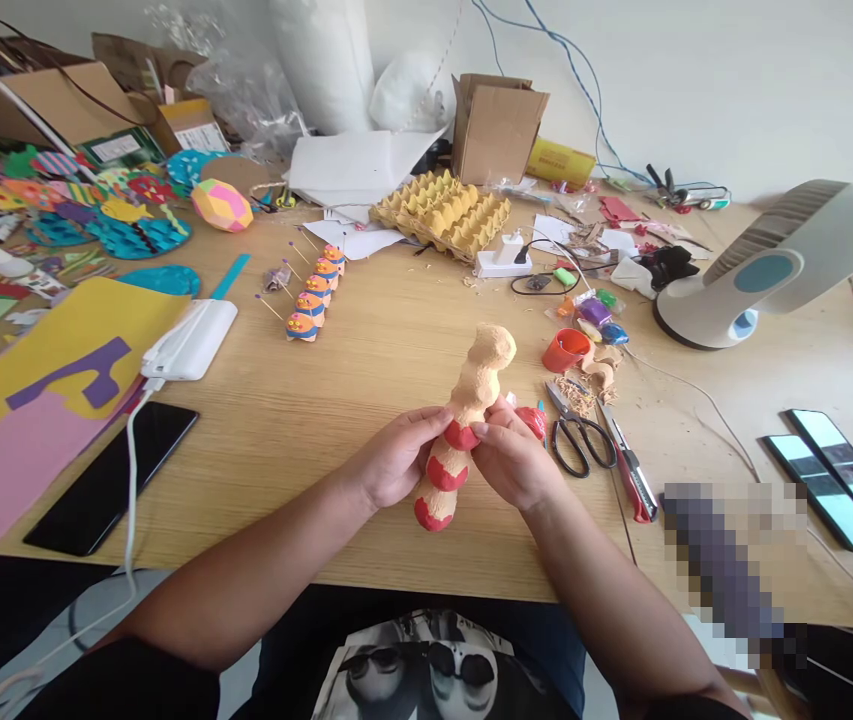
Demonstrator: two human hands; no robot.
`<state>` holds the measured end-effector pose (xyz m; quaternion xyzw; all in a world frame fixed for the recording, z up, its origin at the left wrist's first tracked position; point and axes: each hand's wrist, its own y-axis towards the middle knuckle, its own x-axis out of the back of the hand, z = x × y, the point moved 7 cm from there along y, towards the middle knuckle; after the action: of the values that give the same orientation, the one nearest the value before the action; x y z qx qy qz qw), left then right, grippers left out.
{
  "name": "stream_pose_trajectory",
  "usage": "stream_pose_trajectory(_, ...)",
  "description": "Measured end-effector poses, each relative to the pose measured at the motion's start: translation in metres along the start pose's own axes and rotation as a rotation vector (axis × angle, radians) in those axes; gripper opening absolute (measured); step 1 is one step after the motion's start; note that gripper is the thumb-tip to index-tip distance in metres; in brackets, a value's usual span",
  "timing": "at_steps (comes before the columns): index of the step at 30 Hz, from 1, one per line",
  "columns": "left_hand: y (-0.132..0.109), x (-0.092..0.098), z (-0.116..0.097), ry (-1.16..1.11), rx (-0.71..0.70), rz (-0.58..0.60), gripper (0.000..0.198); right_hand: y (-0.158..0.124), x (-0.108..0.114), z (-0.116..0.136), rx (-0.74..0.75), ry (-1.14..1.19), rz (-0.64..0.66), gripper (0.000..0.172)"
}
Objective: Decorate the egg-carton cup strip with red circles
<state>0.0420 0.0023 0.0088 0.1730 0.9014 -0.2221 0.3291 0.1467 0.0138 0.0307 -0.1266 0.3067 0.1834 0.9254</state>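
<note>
Over the front of the table I hold a bumpy egg-carton strip (480, 375) up on a slant. Its surface is pale beige, with red patches that look like modelling clay on the lower bumps. My left hand (400, 455) grips it from the left, the thumb beside the middle red patch. From the other side my right hand (520, 455) pinches it, thumb on that same patch. Fingers behind the strip are partly hidden. Just past my right hand lies a red lump (532, 421), partly covered. Black-handled scissors (582, 432) and a utility knife (634, 470) lie further right.
A finished-looking caterpillar (313, 300) with pins stands ahead. Behind are yellow egg trays (441, 215) and a power strip (502, 262). A red cup (567, 350) and white fan (763, 265) stand right; a power bank (192, 340) and black phone (111, 480) lie left.
</note>
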Motion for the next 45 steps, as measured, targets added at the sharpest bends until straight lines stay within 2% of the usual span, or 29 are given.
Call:
stream_pose_trajectory(10,0.0,0.001,0.001,-0.013,0.001,-0.014,0.03,0.001,0.0,0.001,0.012,-0.082,-0.02,0.048)
stream_pose_trajectory(16,0.0,0.004,0.004,-0.011,0.024,-0.025,0.034,0.001,0.009,0.0,-0.025,-0.084,-0.061,0.036)
stream_pose_trajectory(20,0.001,0.008,0.002,-0.006,-0.005,-0.066,0.033,0.0,0.016,0.006,-0.004,-0.144,-0.077,0.046)
stream_pose_trajectory(25,0.002,0.009,0.0,0.016,-0.029,-0.097,0.032,0.004,0.018,0.011,0.099,-0.299,-0.073,0.054)
stream_pose_trajectory(29,0.002,0.009,-0.002,0.035,-0.055,-0.116,0.032,0.004,0.021,0.012,0.136,-0.372,-0.11,0.052)
stream_pose_trajectory(36,0.002,0.011,0.001,0.093,-0.053,-0.133,0.035,0.003,0.017,0.013,0.144,-0.428,-0.117,0.036)
stream_pose_trajectory(45,0.003,0.011,-0.001,0.073,-0.062,-0.13,0.034,0.005,0.018,0.012,0.158,-0.443,-0.118,0.04)
